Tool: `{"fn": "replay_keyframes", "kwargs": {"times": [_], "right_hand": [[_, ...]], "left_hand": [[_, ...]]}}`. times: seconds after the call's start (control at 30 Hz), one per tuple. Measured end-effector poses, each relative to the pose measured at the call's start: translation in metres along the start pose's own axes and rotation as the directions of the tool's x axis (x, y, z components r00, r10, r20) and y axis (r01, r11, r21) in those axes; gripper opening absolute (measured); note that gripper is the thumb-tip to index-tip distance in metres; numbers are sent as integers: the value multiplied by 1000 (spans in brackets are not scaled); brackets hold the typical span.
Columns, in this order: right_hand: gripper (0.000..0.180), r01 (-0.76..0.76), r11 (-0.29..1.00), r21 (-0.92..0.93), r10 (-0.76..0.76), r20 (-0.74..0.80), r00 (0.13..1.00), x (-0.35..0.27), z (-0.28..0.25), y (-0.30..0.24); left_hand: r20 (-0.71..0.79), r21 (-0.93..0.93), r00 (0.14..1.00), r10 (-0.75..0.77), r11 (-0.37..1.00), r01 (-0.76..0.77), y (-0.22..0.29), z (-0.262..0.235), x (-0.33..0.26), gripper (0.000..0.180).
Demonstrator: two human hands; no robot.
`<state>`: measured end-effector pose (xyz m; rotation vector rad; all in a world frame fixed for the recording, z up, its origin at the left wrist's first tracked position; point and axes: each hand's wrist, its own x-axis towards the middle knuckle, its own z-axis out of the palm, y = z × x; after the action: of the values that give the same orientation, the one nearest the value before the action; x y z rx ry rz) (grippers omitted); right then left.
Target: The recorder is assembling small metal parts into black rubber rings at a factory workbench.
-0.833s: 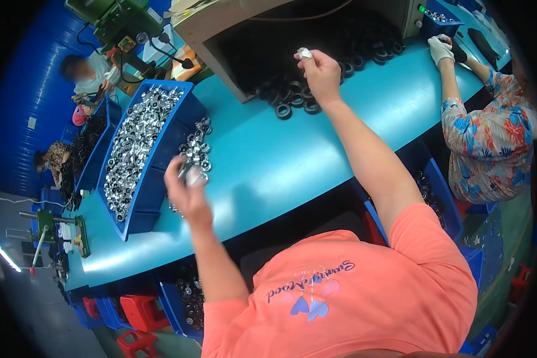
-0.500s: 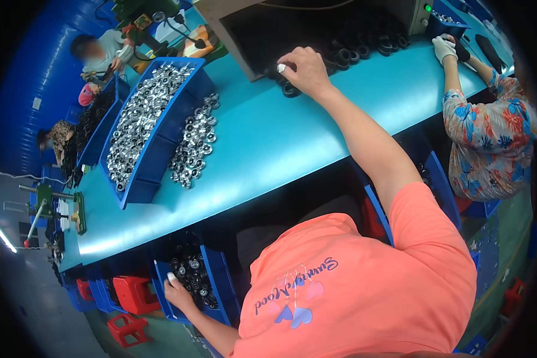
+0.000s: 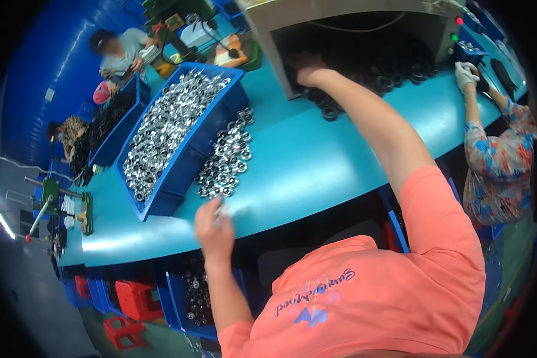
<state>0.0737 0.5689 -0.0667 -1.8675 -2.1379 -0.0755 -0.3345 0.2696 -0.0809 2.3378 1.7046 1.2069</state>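
My left hand is over the table's front edge, just short of a loose heap of silver ring-shaped metal parts. Its thumb and forefinger look apart, slightly blurred, and I make out nothing held between them. White wrapping shows at a fingertip. My right hand reaches into the dark opening of a grey box-like machine, beside a pile of black rings. Shadow hides its fingers, so any grip there cannot be seen.
A long blue bin full of silver parts stands left on the teal table. Below the edge sits a blue bin of dark parts, near red stools. A gloved co-worker is at right; others work far left.
My left hand has risen from the bin below the table to beside the silver heap. My right hand has gone from the machine's front into its opening. The view has shifted.
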Motion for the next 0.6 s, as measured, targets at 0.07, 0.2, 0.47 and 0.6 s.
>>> {"fn": "replay_keyframes", "kwargs": {"times": [0.07,0.2,0.47,0.6], "right_hand": [[41,-20,1000,-20,21,30,999,14,12,7],[46,-63,997,-45,67,97,993,33,-8,-16],[42,-38,998,-54,33,-93,995,64,4,1],[41,38,991,-125,-32,48,998,45,-16,0]], "left_hand": [[69,-114,983,171,980,-163,33,36,50,19],[230,-225,875,425,898,-377,73,89,107,16],[228,-371,907,355,893,-257,54,153,124,15],[242,-378,919,311,903,-206,48,154,121,15]]}}
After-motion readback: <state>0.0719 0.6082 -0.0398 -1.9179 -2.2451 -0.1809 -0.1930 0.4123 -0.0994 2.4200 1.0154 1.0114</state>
